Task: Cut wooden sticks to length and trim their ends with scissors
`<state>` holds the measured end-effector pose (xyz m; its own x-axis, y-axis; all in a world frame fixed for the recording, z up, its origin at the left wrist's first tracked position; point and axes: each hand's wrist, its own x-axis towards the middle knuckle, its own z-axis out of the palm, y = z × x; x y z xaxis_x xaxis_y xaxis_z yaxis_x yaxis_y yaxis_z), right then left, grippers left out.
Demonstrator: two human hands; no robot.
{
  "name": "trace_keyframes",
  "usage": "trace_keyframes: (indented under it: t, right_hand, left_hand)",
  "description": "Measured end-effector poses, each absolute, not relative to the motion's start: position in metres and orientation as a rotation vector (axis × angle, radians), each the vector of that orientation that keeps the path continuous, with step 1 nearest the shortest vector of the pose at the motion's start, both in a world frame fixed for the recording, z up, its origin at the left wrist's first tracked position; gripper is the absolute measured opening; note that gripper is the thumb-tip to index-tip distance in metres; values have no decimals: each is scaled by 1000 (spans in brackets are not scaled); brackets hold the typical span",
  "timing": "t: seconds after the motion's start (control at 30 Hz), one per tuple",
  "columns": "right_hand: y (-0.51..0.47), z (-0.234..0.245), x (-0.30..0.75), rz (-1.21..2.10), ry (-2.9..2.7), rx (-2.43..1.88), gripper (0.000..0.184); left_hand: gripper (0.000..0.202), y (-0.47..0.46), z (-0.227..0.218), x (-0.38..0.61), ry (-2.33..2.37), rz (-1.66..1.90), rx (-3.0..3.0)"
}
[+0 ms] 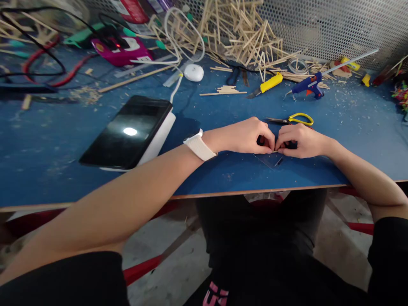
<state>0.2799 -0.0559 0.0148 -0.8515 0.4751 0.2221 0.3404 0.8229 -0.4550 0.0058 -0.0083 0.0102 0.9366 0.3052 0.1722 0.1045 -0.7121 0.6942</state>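
Observation:
My left hand (250,136) and my right hand (299,140) meet near the table's front edge, fingertips almost touching. Both are closed in a pinch on a thin wooden stick (274,151), of which only a short pale piece shows between the fingers. Under them lies a small clear plastic piece (270,160) with a dark mark at its right. Just behind the right hand rest scissors with yellow handles (301,118), blades pointing left. Farther back are a yellow utility knife (270,83) and a blue glue gun (307,86) with a long glue stick in its rear.
A tablet (127,131) leans on a white support at the left. Behind it are a white earbud case (194,72) and a magenta power strip (123,51) with cables. Many wooden sticks (245,34) pile against the perforated metal panel (318,25). Several short sticks (225,90) lie mid-table.

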Motion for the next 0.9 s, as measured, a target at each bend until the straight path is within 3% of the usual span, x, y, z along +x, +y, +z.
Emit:
trace_keyframes:
  t: [0.13, 0.9]
  right_hand:
    - [-55, 19, 283, 604, -2678, -637, 22]
    - [-56, 23, 286, 741, -2641, -590, 20]
  left_hand:
    - [14, -9, 11, 5, 283, 348, 2342]
    - [13, -13, 13, -1, 346, 320, 2337]
